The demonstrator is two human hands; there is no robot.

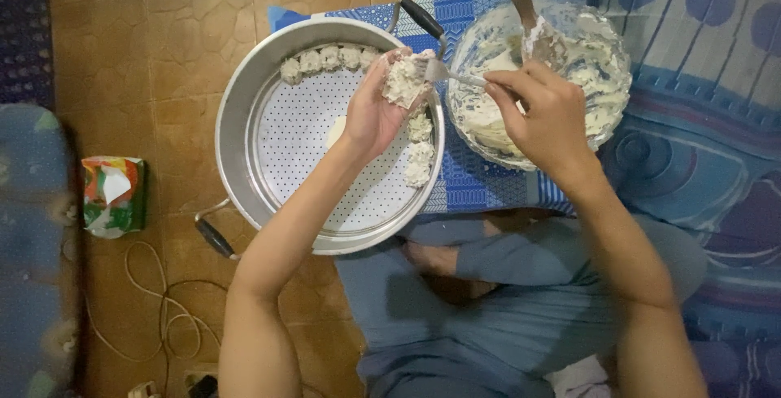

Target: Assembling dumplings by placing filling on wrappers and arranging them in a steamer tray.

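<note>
Cupping a lump of pale filling (404, 80) in my left hand (376, 113) over the perforated steamer tray (293, 133), I pinched a fork (451, 75) in my right hand (543, 117), tines against the lump, beside the glass bowl (606, 64).

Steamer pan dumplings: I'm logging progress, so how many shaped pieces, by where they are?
Row along the far rim of the steamer pan: 5 dumplings
Right side of the pan: 3
In the left hand: 1
Total: 9
</note>
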